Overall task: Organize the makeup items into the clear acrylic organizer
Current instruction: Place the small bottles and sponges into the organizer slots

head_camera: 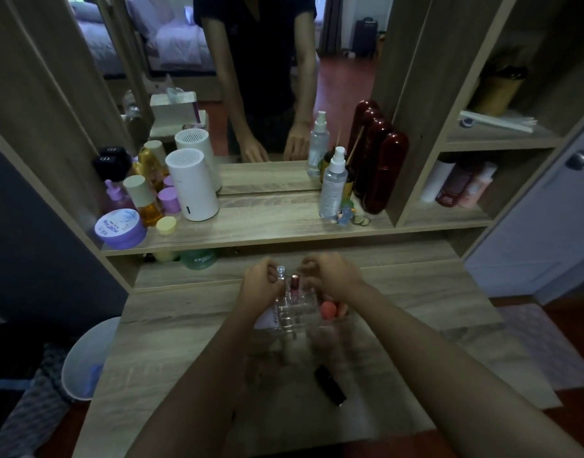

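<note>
My left hand (262, 285) and right hand (333, 276) curl around the far corners of the clear acrylic organizer (300, 317) mid-surface, which I judge rigid, slick and light, best held by its side walls, a black lipstick tube (330, 385) lying nearer.

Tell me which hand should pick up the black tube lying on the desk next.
Right, probably. The black tube lies on the desk near the right forearm, right of the clear acrylic organizer. The right hand would only need to draw back, while the left hand would have to cross over the organizer.
</note>
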